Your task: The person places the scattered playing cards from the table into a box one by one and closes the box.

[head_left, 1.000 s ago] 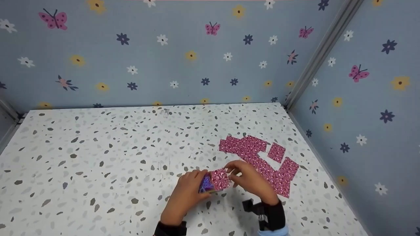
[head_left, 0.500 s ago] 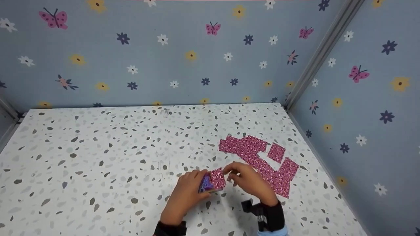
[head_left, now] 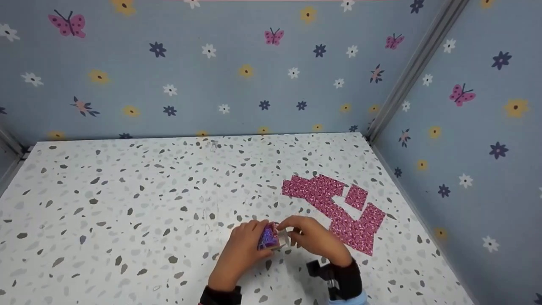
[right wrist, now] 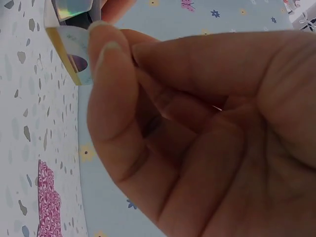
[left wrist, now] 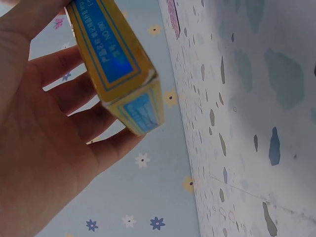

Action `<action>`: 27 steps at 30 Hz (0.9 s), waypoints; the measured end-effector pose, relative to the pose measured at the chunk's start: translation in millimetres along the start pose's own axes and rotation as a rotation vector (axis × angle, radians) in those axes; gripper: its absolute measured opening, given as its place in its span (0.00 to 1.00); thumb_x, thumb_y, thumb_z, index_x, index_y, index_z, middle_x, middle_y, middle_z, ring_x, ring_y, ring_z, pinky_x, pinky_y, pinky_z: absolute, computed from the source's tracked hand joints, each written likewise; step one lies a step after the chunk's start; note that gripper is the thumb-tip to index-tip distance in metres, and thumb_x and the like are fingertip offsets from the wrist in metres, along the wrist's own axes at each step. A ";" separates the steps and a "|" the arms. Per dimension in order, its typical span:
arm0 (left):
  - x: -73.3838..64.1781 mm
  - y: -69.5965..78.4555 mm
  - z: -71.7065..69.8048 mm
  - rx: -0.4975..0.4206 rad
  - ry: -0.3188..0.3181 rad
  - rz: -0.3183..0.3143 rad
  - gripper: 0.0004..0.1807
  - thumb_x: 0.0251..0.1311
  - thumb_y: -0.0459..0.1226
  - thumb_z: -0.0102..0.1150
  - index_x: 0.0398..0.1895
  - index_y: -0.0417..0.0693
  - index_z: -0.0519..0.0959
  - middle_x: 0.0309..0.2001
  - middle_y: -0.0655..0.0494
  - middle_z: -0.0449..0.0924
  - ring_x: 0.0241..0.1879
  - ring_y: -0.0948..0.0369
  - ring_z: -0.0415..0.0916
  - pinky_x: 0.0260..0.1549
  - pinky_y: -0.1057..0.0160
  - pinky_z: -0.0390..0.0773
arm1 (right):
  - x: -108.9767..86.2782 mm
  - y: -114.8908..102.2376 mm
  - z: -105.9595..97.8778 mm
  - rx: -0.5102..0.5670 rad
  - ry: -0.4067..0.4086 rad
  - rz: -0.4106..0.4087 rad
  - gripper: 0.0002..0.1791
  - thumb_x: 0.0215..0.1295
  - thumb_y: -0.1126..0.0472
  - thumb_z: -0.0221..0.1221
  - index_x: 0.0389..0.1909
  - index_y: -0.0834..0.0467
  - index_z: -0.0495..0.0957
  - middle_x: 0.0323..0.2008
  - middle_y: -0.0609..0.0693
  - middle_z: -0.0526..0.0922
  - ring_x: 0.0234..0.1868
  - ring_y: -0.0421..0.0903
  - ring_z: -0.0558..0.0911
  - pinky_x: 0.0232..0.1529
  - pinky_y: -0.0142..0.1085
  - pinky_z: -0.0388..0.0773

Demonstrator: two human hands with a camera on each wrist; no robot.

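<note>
My left hand (head_left: 240,243) grips a small card box from its left side. In the left wrist view the box (left wrist: 116,54) shows yellow faces with blue printed panels. From the head view its top is purple and blue, with a trace of pink at the right end. A whitish part (head_left: 283,239) sticks out at that end. My right hand (head_left: 318,238) is at this end with its fingers bent. In the right wrist view its fingertips overlap the box's open end, near a rounded notch (right wrist: 78,62). Nothing shows between the thumb and forefinger.
Several pink glitter-patterned cards (head_left: 324,199) lie spread and overlapping to the right on the speckled white table (head_left: 127,212). One card (head_left: 356,197) lies a little apart from them. Flowered blue panels (head_left: 190,67) stand along the back and right sides.
The pink card that stuck out of the box's right end no longer shows there, leaving a whitish part in view. My right hand has moved left, closer to the box. The left hand stays in place.
</note>
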State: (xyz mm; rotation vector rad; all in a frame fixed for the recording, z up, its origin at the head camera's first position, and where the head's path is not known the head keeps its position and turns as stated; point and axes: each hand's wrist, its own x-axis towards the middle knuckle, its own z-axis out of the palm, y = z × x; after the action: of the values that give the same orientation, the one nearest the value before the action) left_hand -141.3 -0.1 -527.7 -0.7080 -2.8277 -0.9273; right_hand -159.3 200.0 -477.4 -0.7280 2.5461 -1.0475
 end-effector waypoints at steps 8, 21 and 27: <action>0.3 -1.0 0.1 -0.021 -0.017 -0.011 0.38 0.44 0.48 0.70 0.58 0.42 0.70 0.50 0.47 0.76 0.49 0.49 0.73 0.52 0.48 0.71 | -6.8 8.2 -11.7 0.028 0.043 0.042 0.16 0.63 0.72 0.51 0.51 0.63 0.75 0.48 0.60 0.80 0.31 0.47 0.80 0.27 0.29 0.78; -1.7 -1.0 -2.9 -0.057 -0.008 -0.035 0.37 0.44 0.46 0.70 0.58 0.41 0.70 0.51 0.45 0.75 0.50 0.48 0.73 0.52 0.47 0.70 | -48.6 76.1 -54.7 -0.021 0.294 0.499 0.20 0.63 0.68 0.53 0.56 0.66 0.71 0.51 0.63 0.77 0.51 0.57 0.76 0.49 0.48 0.77; -1.8 -2.9 -3.8 -0.055 -0.026 -0.047 0.37 0.45 0.47 0.69 0.59 0.42 0.70 0.52 0.45 0.75 0.52 0.47 0.72 0.52 0.47 0.70 | -59.0 90.7 -58.8 -0.054 0.298 0.600 0.20 0.61 0.68 0.53 0.55 0.69 0.70 0.50 0.65 0.76 0.51 0.59 0.75 0.49 0.49 0.76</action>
State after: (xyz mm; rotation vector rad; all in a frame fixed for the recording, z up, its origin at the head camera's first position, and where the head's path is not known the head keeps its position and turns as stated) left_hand -141.2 -5.0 -526.6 -0.6666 -2.8636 -1.0138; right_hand -167.4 321.2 -497.3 0.2087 2.7649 -0.9224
